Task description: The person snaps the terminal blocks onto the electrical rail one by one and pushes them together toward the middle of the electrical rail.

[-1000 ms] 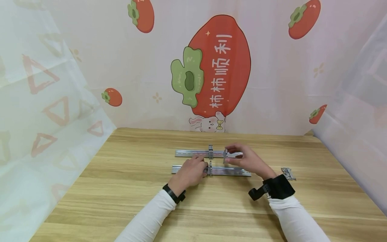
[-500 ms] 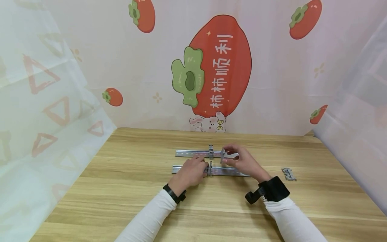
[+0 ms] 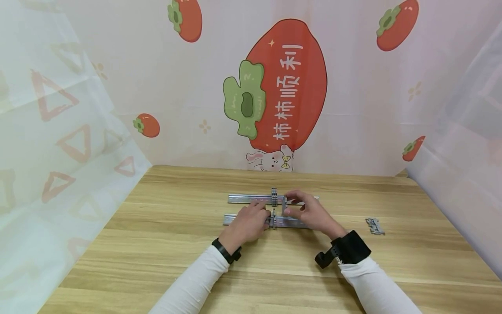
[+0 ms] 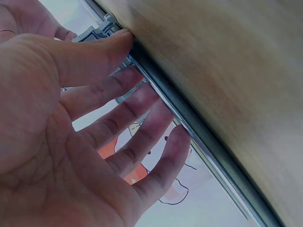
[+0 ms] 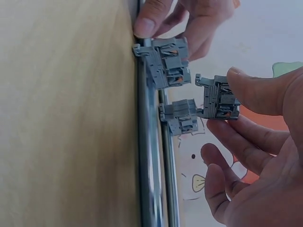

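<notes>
Two metal DIN rails lie roughly parallel on the table. On the near rail [image 3: 292, 222] my left hand [image 3: 249, 222] rests with its thumb on one side and fingertips on the other, gripping it left of a mounted grey terminal block [image 5: 165, 61]. My right hand [image 3: 311, 213] pinches another grey terminal block [image 5: 218, 97] between thumb and fingers, holding it upright above the rails, a little right of the mounted ones. Several grey terminal blocks [image 3: 274, 197] sit side by side on the far rail [image 3: 247, 199].
Loose grey terminal blocks [image 3: 375, 226] lie flat on the wooden table [image 3: 196, 261] to the right of the rails. A printed cloth backdrop [image 3: 196, 87] stands along the table's rear edge, with cloth sides left and right.
My right hand has moved left with the terminal block, coming closer to the mounted blocks and slightly lower in view. The left hand stays in place on the near rail.
</notes>
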Tool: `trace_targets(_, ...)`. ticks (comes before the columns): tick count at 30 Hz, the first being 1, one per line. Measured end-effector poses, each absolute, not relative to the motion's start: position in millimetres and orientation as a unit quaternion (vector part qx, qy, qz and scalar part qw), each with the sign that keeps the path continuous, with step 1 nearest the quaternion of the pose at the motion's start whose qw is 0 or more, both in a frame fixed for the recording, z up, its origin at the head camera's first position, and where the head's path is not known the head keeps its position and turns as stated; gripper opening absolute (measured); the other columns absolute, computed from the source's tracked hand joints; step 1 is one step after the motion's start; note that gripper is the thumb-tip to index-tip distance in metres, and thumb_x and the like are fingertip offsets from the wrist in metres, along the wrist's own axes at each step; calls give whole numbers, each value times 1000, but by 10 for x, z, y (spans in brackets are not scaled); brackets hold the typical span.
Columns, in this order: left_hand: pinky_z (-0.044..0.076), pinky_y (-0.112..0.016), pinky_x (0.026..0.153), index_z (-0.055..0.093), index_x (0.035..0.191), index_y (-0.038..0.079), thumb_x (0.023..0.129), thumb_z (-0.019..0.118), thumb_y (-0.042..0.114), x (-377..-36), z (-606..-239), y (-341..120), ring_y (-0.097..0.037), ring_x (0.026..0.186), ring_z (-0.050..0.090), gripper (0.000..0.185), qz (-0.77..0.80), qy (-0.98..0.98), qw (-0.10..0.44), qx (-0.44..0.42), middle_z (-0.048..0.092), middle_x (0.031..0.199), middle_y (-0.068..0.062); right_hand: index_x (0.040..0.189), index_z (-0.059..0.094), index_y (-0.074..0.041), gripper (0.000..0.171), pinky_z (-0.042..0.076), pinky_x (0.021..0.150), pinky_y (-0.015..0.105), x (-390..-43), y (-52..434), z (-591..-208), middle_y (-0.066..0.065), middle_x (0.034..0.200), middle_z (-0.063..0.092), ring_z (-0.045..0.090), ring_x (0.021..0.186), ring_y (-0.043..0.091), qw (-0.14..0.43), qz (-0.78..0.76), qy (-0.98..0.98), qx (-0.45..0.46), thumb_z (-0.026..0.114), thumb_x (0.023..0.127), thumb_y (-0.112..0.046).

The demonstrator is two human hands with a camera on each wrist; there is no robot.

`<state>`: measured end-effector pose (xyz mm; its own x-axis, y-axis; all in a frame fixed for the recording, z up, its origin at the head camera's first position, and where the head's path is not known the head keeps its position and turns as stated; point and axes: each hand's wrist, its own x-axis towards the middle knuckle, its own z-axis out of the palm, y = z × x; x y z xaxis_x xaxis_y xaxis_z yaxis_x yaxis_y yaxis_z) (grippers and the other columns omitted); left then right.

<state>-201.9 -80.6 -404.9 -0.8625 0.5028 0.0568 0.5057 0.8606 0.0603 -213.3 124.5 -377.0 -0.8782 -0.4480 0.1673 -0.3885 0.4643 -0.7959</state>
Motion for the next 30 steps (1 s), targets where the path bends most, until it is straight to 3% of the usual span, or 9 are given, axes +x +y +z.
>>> trace_targets(9,47,-46,87,67,113,14,89,65,31,-2035,-4059,-809,-26,122,44,29,-40,-963,17,-264,52,127,-6,127,55,-6,45,45,86,45,-2254,1245,-4058,4,119,59,51,109,30,50,-450,858,-243,69,86,-16)
trace_targets(30,49,-45,84,67,112,15,88,65,32,-2035,-4050,-805,-26,120,46,29,-33,-963,23,-266,54,122,-5,128,54,-3,44,43,91,48,-2247,1169,-4150,10,120,59,54,108,31,53,-421,861,-281,66,87,-10)
